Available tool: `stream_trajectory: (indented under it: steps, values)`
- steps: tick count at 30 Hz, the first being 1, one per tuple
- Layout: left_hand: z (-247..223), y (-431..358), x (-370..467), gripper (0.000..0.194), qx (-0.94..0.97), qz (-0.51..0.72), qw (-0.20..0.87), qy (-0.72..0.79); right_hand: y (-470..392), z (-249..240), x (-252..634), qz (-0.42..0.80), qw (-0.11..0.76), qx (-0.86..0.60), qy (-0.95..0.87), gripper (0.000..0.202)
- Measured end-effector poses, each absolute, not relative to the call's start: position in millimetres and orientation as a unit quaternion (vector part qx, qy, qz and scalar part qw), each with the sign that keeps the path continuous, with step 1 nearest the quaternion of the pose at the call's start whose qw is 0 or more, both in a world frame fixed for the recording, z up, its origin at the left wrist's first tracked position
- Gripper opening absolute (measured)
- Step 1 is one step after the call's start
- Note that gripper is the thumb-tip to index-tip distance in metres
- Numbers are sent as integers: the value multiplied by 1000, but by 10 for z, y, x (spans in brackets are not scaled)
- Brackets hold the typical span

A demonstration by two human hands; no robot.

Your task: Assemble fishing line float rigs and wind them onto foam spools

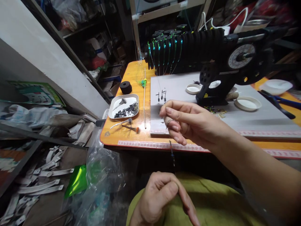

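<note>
A thin line (pixel 172 154) with small dark beads or fittings on it runs down between my two hands. My right hand (pixel 188 121) is above, over the front edge of the white board, thumb and index finger pinched on the upper part of the line. Lower down, above my lap, my left hand (pixel 162 196) is closed, thumb pressed against the curled index finger, where the line's lower end reaches it. The grip itself is hidden there. Just beyond my right hand, several small black fittings (pixel 161 95) hang on fine lines over the board.
A black machine (pixel 188 50) with spools and a dial stands behind the white board (pixel 270 122). A white tray (pixel 113 108) of small black parts sits left, near a black spool (pixel 125 87). Round dishes (pixel 248 103) and blue-handled pliers (pixel 279 100) lie right. A tape measure (pixel 141 144) lines the table edge.
</note>
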State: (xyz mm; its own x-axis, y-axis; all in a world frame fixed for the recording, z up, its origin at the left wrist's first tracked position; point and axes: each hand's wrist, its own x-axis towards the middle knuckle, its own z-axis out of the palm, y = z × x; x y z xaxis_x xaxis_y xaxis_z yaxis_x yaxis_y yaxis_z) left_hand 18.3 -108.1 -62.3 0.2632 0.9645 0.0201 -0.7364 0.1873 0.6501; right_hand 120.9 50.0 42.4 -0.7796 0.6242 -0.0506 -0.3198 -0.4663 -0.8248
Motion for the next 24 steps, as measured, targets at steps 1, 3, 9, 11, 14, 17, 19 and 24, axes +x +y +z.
stream_trajectory:
  steps: [1,3,9,11,14,17,19,24]
  values:
    - [-601,-1072,166,40,297,564,738,220,494,422,1204,837,290,-175,-430,13]
    - [-542,-1053,123,41,339,543,714,284,487,427,1199,838,297,-174,-423,13]
    - [-312,-1007,-1,33,511,456,525,505,474,467,1219,831,293,-176,-440,14]
    - [-295,-1015,-13,33,547,439,513,495,464,452,1222,824,300,-185,-444,17]
    - [-380,-1045,15,36,495,463,611,409,459,421,1220,823,310,-193,-435,21]
    - [-522,-1074,86,40,335,537,717,292,477,426,1221,827,309,-195,-427,21]
    - [-585,-1082,134,39,263,567,744,236,493,448,1226,829,301,-199,-428,19]
    - [-605,-1052,186,39,250,566,752,226,498,482,1226,828,297,-198,-433,14]
